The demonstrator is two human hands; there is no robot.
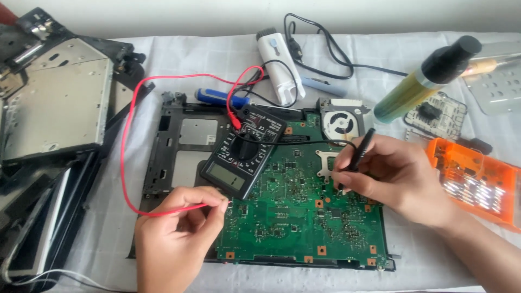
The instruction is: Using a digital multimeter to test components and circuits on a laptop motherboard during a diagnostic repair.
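**Inspector:** Status of the work?

**Assistant:** Both probes are down on the green circuit board point(304, 211), mid-surface near the front edge. The multimeter point(244, 151) lies on the board's left part; its display is unreadable here.

**Inspector:** Hands?

**Assistant:** The left hand point(176, 233) pinches the red probe point(214, 204) at the board's left edge. The right hand point(393, 179) grips the black probe point(358, 154) pen-fashion, tip apparently touching near the empty chip socket point(325, 163).

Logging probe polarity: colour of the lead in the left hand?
Red lead, pinched in the left hand; the head view shows it.
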